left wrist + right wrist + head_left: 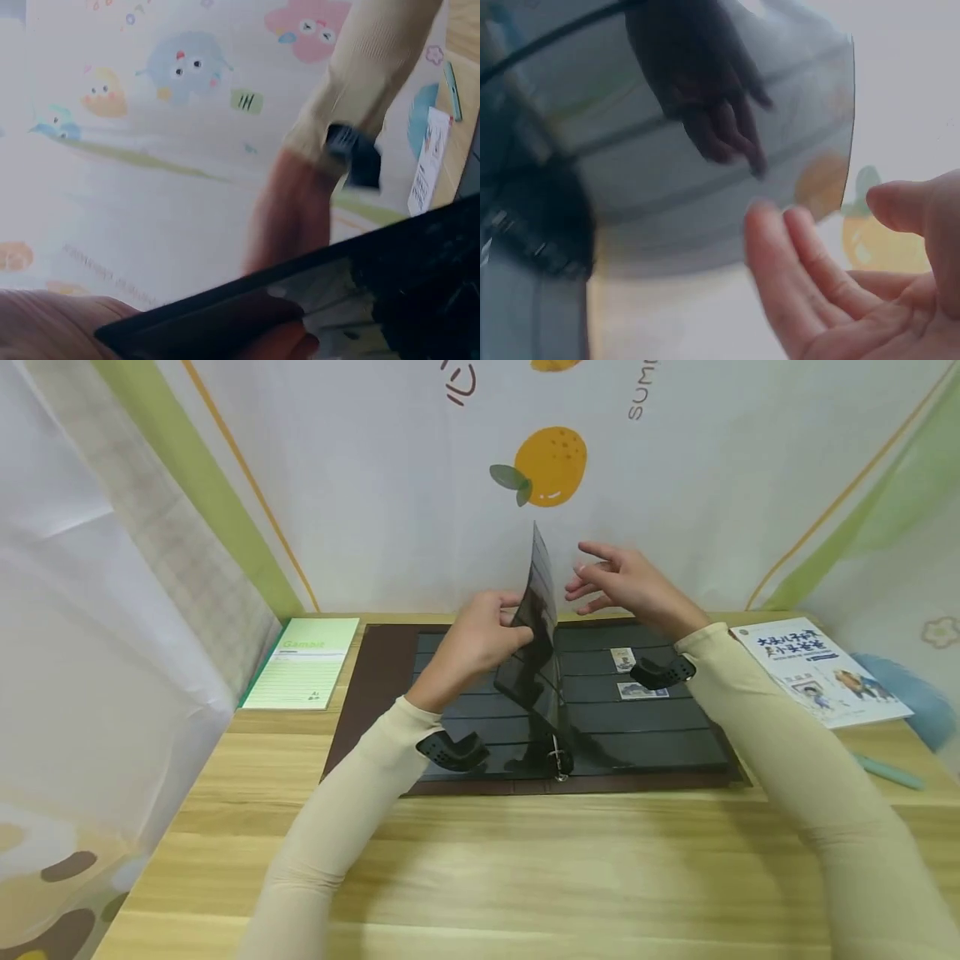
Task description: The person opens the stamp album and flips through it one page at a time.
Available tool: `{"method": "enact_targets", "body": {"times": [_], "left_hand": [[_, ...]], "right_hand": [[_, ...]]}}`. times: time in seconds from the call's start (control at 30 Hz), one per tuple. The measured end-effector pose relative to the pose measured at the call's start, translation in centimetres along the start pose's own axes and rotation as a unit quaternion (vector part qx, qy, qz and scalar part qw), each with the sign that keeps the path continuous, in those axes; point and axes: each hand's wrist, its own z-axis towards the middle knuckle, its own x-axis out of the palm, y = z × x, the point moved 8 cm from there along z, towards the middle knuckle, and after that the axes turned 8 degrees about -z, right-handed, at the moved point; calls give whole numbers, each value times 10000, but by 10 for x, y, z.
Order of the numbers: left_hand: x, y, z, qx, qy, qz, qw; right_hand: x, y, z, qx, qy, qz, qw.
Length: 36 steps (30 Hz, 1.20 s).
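Observation:
A stamp album (637,739) with a dark brown cover lies spread on the wooden table. One black album page (546,602) stands up from the metal rings, its far corner pointing upward. My left hand (483,635) holds this page by its outer edge, the thumb lying over it. In the left wrist view the dark page (420,277) hides much of the fingers. To the right of the page, my right hand (626,578) hovers with fingers spread and nothing in them. The glossy page mirrors it in the right wrist view. Two stamps (642,691) sit in strips on the right-hand page.
A green notepad (302,664) lies left of the album. On the right are a booklet with cartoon figures (821,672), a pale green pen-like stick (888,770) and a blue object (915,693). A printed curtain (390,493) hangs right behind the table.

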Motion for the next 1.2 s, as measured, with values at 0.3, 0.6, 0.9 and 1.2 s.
{"method": "enact_targets", "body": {"times": [0.3, 0.6, 0.9, 1.2], "left_hand": [[-40, 45, -23, -182, -340, -759, 9964], [-64, 90, -42, -730, -593, -653, 9934], [-68, 121, -55, -989, -683, -500, 9915], [-81, 125, -68, -839, -691, -332, 9935]], "right_hand": [[-1, -87, -23, 575, 741, -2135, 9724], [18, -132, -38, 117, 1181, -3042, 9452], [30, -151, -45, 309, 1456, -3166, 9368], [36, -154, -51, 605, 1728, -2972, 9371]]}}
